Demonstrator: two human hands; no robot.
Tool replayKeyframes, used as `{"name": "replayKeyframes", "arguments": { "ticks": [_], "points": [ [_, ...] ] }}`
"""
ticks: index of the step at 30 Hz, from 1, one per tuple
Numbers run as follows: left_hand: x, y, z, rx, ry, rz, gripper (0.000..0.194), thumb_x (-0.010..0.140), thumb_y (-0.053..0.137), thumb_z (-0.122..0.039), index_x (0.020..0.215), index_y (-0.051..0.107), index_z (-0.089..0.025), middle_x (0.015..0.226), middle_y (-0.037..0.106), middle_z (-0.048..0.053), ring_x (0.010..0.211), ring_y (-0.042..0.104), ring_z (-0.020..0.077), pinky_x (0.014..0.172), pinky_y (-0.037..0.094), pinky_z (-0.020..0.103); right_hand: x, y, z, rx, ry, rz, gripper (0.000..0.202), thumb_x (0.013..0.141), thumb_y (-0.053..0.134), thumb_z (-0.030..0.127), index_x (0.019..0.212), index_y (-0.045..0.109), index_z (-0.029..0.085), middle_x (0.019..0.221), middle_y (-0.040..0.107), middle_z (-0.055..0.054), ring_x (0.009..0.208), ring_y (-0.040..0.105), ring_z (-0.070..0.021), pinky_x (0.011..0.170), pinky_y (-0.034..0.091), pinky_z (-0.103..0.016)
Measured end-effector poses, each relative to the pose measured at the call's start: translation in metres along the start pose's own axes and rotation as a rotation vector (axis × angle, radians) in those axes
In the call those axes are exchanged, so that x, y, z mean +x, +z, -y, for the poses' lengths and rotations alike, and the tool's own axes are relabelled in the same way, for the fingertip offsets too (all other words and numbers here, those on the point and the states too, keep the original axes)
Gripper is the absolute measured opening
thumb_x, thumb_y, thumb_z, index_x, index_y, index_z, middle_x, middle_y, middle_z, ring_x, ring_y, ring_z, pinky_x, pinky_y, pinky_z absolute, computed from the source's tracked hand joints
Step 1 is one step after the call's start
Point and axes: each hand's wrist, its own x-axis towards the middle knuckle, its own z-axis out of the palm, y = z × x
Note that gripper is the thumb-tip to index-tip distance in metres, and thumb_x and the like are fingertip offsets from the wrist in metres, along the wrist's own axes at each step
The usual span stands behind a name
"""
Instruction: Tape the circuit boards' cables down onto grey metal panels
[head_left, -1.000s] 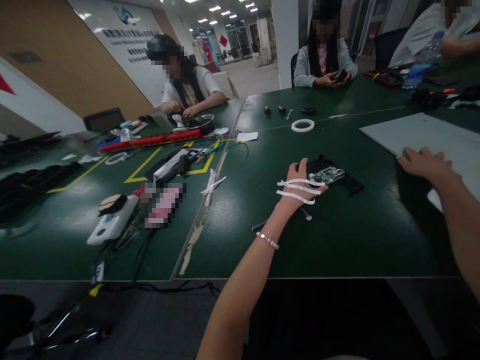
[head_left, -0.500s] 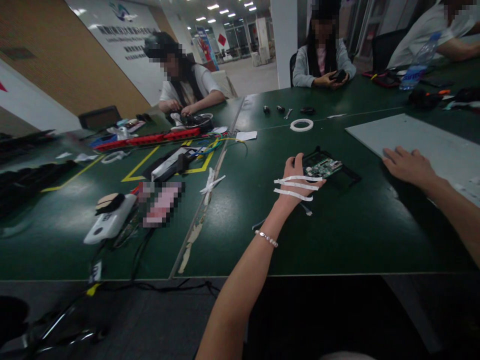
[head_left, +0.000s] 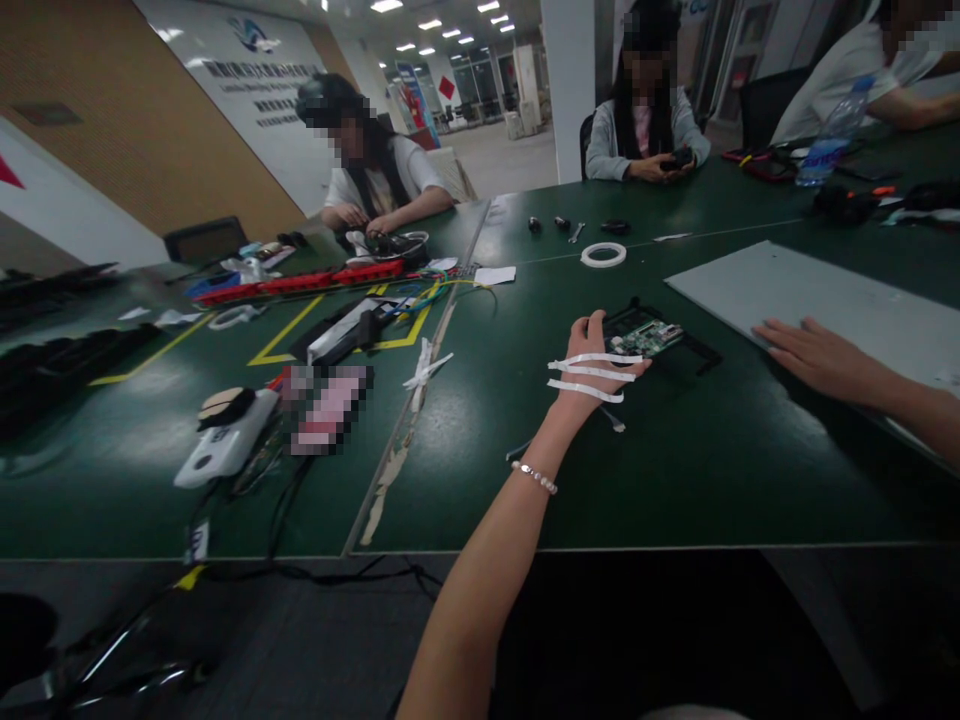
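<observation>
My left hand [head_left: 589, 365], with white tape strips across its back and a beaded bracelet at the wrist, grips the left side of a black frame carrying a green circuit board [head_left: 651, 338]. Parts of its fingers are hidden behind the board and frame. Flat on the near left part of a large light-grey panel [head_left: 832, 295] lies my right hand [head_left: 821, 360], fingers stretched out. Loose cable ends [head_left: 611, 418] stick out below my left hand. Beyond the board, a roll of white tape [head_left: 603, 255] rests on the green table.
A small wrench [head_left: 576, 233] and several black parts lie farther back. To the left are a white device [head_left: 225, 440], a black-and-white box [head_left: 337, 330], cables and a red strip [head_left: 300, 283]. A bottle [head_left: 836, 135] stands at back right. Three other people sit around the table.
The grey panel has slid left and a little toward me, with my right hand moving along on it. My left hand and the circuit board stay in place.
</observation>
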Motion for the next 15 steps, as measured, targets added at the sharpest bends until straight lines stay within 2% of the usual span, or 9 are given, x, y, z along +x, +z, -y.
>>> {"name": "replayKeyframes", "arguments": {
  "ticks": [3,6,10,15],
  "points": [
    [0.000,0.001,0.002,-0.007,0.005,-0.025,0.093,0.063,0.075,-0.053,0.135,0.028,-0.017,0.138,0.033,0.020,0.125,0.041,0.0358,0.100,0.044,0.052,-0.018,-0.004,0.017,-0.028,-0.150,0.008,0.061,0.095,0.017,0.042,0.151,0.019,0.020,0.154,0.016,-0.003,0.140,0.018,-0.0193,0.118,0.005,-0.041],
    [0.000,0.002,0.003,-0.011,0.033,-0.058,0.093,0.063,0.074,-0.055,0.135,0.029,-0.017,0.137,0.034,0.020,0.124,0.042,0.0348,0.099,0.044,0.050,-0.037,-0.010,0.035,0.016,-0.235,0.013,0.059,0.095,0.020,0.042,0.152,0.011,0.030,0.154,0.011,0.006,0.140,0.016,-0.0206,0.118,0.005,-0.043],
    [0.000,0.002,0.002,-0.007,0.081,-0.106,0.091,0.063,0.074,-0.055,0.133,0.030,-0.015,0.135,0.036,0.019,0.124,0.043,0.0328,0.101,0.043,0.047,-0.060,-0.017,0.054,0.053,-0.191,0.064,0.058,0.094,0.024,0.046,0.150,0.008,0.043,0.153,0.009,0.014,0.141,0.007,-0.0245,0.118,0.011,-0.047],
    [0.000,0.002,0.001,0.001,0.102,-0.094,0.090,0.066,0.073,-0.054,0.133,0.029,-0.015,0.136,0.035,0.019,0.124,0.042,0.0316,0.102,0.042,0.047,-0.080,-0.025,0.073,0.091,-0.208,0.164,0.060,0.093,0.027,0.047,0.148,0.003,0.048,0.152,0.007,0.018,0.141,0.004,-0.0242,0.117,0.014,-0.048]
  ]
}}
